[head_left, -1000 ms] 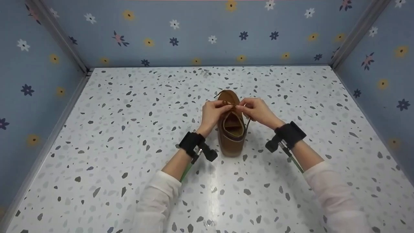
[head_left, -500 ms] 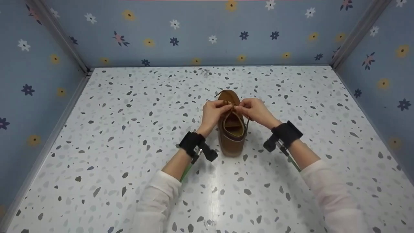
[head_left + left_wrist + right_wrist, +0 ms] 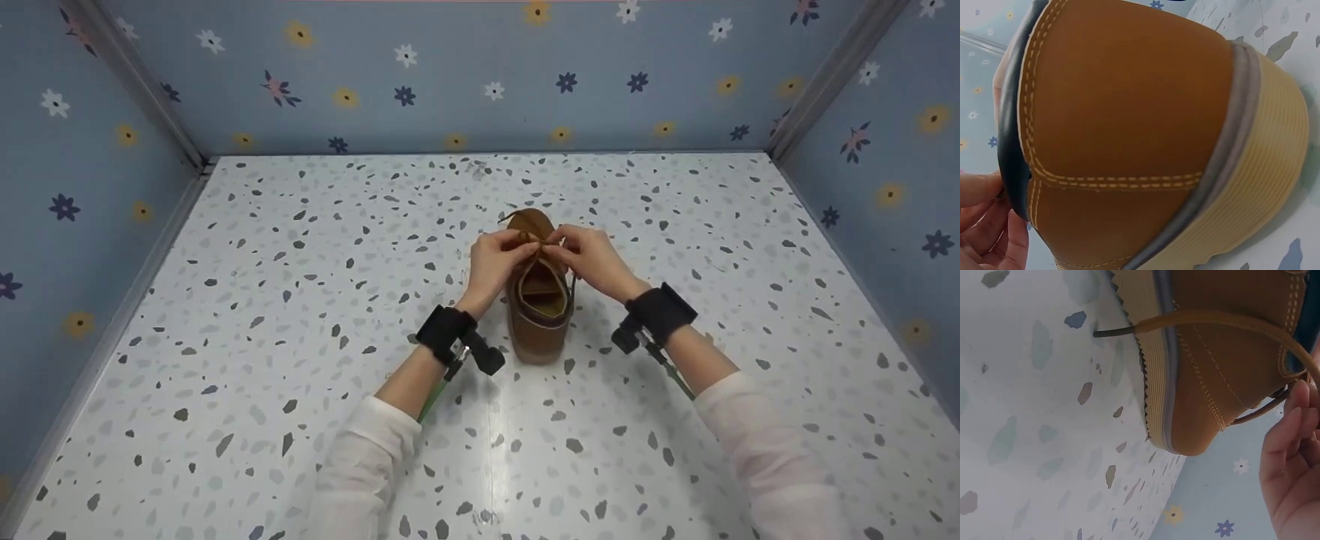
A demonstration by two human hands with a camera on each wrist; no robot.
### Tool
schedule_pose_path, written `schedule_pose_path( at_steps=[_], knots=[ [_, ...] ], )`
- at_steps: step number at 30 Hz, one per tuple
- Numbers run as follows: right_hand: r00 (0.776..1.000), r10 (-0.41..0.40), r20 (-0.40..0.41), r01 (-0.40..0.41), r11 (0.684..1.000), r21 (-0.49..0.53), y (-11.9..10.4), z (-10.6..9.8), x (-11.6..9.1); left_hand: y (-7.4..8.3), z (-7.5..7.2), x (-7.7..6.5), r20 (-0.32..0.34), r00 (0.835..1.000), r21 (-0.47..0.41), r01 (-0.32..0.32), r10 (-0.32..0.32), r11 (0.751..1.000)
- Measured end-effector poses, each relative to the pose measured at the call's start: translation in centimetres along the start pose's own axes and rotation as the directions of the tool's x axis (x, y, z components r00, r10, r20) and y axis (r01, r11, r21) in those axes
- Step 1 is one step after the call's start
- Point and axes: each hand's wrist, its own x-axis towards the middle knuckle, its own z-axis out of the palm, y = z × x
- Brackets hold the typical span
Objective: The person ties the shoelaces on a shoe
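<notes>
A brown leather shoe [image 3: 538, 341] stands upright on the speckled surface, toe pointing away from me. Over its tongue, my left hand [image 3: 493, 261] pinches the shoelace [image 3: 1224, 319] between thumb and forefinger. From the other side my right hand [image 3: 598, 259] pinches the lace too, its fingertips close to the left ones. In the right wrist view one lace end with a dark tip hangs over the shoe's side and ribbed sole [image 3: 1154, 377]. The left wrist view is filled by the stitched heel [image 3: 1129, 101], with fingers [image 3: 979, 188] at its edge. Fingertips partly hide the knot area.
The white speckled surface [image 3: 262, 337] spreads around the shoe. Blue flowered panels [image 3: 465, 75] enclose it at the back and both sides, meeting at grey corner posts [image 3: 836, 79]. Each wrist wears a black strap [image 3: 446, 330] with a camera mount.
My right hand has shifted slightly left, bringing its fingertips closer to the left hand's at the lace. The left hand and the shoe stay in place.
</notes>
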Motion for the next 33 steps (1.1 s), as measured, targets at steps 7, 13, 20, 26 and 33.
schedule_pose_path(
  at_steps=[7, 13, 20, 26, 33],
  knots=[
    [0.996, -0.024, -0.080, 0.008, 0.981, -0.195, -0.2, 0.6, 0.0, 0.1, -0.2, -0.1, 0.005, 0.999, -0.006, -0.049, 0.049, 0.999],
    [0.995, 0.025, -0.095, -0.052, 0.956, -0.289, -0.5, 0.9, 0.1, 0.0, -0.1, 0.0, -0.017, 0.996, 0.031, -0.082, 0.082, 0.996],
    [0.996, 0.047, -0.075, -0.047, 0.999, -0.006, 0.0, 0.0, 0.0, 1.4, -0.6, -0.4, -0.018, 0.997, 0.075, -0.069, 0.071, 0.995],
    [0.987, 0.143, -0.067, -0.131, 0.980, 0.151, 0.5, -0.5, 0.6, 7.1, -2.5, -2.3, 0.017, 1.000, 0.030, -0.004, 0.004, 1.000],
    [0.994, 0.107, -0.011, -0.104, 0.979, 0.177, 0.3, 0.3, 0.7, 6.5, -1.9, -2.3, -0.029, 0.995, 0.031, -0.093, 0.094, 0.995]
  ],
)
